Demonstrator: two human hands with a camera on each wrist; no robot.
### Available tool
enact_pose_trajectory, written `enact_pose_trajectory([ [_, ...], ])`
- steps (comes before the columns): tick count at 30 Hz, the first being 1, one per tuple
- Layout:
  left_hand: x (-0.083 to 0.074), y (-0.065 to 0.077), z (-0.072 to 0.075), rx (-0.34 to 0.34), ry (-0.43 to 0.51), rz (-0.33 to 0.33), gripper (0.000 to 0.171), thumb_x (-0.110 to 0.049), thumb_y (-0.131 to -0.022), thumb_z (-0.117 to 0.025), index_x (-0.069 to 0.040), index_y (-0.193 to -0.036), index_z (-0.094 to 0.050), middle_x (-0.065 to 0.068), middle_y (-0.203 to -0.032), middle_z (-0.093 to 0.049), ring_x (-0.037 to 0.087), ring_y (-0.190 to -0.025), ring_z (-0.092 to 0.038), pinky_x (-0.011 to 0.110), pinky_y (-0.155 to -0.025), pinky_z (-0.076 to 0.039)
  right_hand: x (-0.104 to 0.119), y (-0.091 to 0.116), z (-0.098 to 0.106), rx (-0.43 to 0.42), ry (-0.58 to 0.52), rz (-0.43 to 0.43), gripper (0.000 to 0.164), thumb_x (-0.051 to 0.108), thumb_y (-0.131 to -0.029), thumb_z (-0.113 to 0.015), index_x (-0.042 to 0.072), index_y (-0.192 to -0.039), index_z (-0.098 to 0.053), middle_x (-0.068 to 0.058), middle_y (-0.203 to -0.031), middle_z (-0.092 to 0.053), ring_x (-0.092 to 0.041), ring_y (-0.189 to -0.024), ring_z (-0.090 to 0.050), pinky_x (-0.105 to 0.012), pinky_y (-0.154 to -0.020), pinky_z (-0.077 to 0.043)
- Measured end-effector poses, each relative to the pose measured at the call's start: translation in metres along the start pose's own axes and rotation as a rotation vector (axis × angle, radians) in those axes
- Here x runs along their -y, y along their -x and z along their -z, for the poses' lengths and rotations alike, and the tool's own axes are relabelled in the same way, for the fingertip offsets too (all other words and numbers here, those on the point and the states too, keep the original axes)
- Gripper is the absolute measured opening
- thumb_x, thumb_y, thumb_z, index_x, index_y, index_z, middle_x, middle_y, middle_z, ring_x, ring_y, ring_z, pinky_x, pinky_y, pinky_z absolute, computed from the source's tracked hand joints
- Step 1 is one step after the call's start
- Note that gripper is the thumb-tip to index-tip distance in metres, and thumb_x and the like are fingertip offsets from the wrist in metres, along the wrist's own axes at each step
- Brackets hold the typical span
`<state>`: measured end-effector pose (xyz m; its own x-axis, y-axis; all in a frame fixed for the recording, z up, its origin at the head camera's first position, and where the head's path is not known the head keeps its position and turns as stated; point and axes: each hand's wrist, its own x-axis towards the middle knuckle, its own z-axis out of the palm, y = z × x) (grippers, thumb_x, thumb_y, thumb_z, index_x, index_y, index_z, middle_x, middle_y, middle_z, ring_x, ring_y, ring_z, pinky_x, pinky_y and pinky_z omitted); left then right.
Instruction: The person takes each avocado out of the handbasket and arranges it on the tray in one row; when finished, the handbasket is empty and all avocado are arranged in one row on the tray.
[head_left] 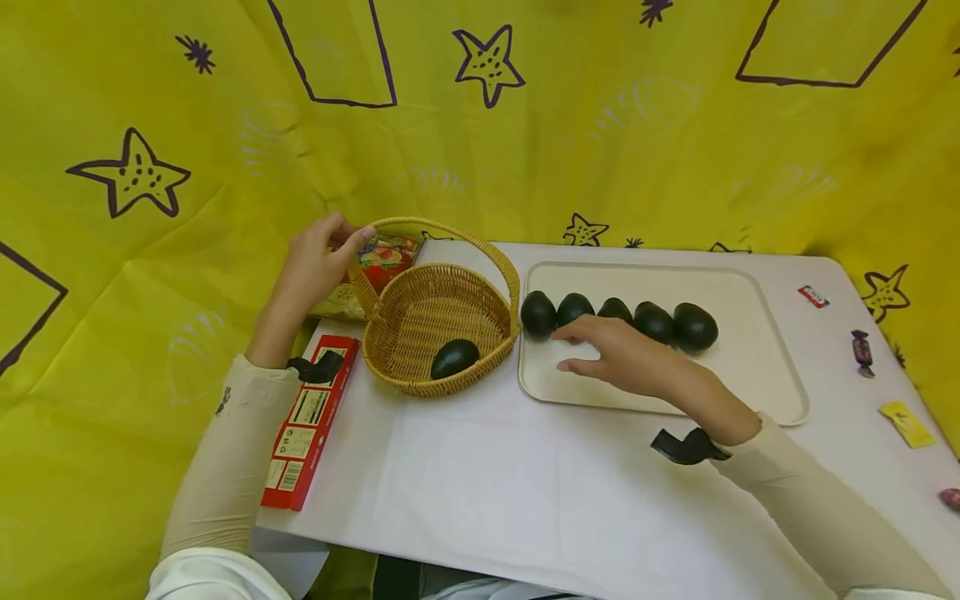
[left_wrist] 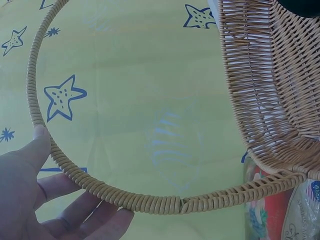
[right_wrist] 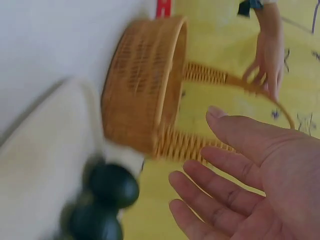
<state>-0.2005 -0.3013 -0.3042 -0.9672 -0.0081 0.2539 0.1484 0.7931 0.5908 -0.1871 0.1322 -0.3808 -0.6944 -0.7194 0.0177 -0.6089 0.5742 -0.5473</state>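
Note:
My left hand [head_left: 318, 260] holds the handle of a wicker basket [head_left: 375, 342], thumb on one side and fingers on the other; the left wrist view shows the handle [left_wrist: 150, 204] up close. Inside the basket lies one dark green avocado [head_left: 454, 359]. My right hand [head_left: 626, 354], its fingers spread and nothing in its grasp, hovers over a cream tray [head_left: 742, 367]. Several avocados [head_left: 537, 315] stand in a row across the tray, partly hidden behind that hand. In the right wrist view, the palm [right_wrist: 280, 175] and loosely bent fingers are apart from the basket.
Left of the basket are a long red box [head_left: 309, 417] and a colourful food packet [head_left: 386, 258]. Small wrapped sweets lie along the table's right side, among them a purple one [head_left: 862, 353] and a yellow one [head_left: 906, 423]. A yellow patterned cloth [head_left: 420, 150] hangs behind.

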Motion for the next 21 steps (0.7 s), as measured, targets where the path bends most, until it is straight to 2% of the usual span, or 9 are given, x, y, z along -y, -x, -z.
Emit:
enact_pose_trajectory([
  [5, 0.001, -0.001, 0.000, 0.000, 0.002, -0.003, 0.049, -0.052, -0.108, -0.056, -0.004, -0.102, -0.061, 0.018, -0.108, -0.063, 0.033, -0.100, -0.056, 0.046, -0.086, -0.042, 0.029, -0.034, -0.017, 0.061, 0.017, 0.088, 0.044, 0.024, -0.101, -0.075, 0.004, -0.139, -0.066, -0.011, -0.135, -0.067, -0.027, -0.122, -0.065, -0.045, -0.103, -0.053],
  [10, 0.001, 0.000, 0.000, 0.004, 0.002, 0.004, 0.049, -0.053, -0.108, -0.056, -0.004, -0.104, -0.061, 0.018, -0.108, -0.062, 0.033, -0.100, -0.056, 0.047, -0.086, -0.042, 0.050, -0.073, -0.032, 0.105, 0.034, 0.166, 0.043, 0.024, -0.103, -0.073, 0.003, -0.139, -0.065, -0.015, -0.137, -0.065, -0.031, -0.128, -0.063, -0.044, -0.106, -0.052],
  [14, 0.001, 0.001, 0.001, 0.001, 0.002, 0.002, 0.050, -0.053, -0.108, -0.055, -0.004, -0.103, -0.061, 0.017, -0.107, -0.062, 0.032, -0.098, -0.055, 0.046, -0.084, -0.042, 0.064, -0.103, -0.041, 0.170, 0.070, 0.169, 0.049, 0.025, -0.104, -0.071, 0.002, -0.145, -0.061, -0.015, -0.146, -0.061, -0.031, -0.138, -0.057, -0.044, -0.114, -0.047],
  [21, 0.001, 0.001, 0.001, 0.008, 0.002, 0.016, 0.051, -0.054, -0.107, -0.055, -0.004, -0.105, -0.061, 0.017, -0.109, -0.062, 0.032, -0.099, -0.056, 0.046, -0.085, -0.043, 0.084, -0.141, -0.053, 0.335, 0.177, 0.105, 0.055, 0.023, -0.105, -0.070, 0.003, -0.153, -0.053, -0.016, -0.155, -0.055, -0.032, -0.146, -0.049, -0.042, -0.119, -0.041],
])
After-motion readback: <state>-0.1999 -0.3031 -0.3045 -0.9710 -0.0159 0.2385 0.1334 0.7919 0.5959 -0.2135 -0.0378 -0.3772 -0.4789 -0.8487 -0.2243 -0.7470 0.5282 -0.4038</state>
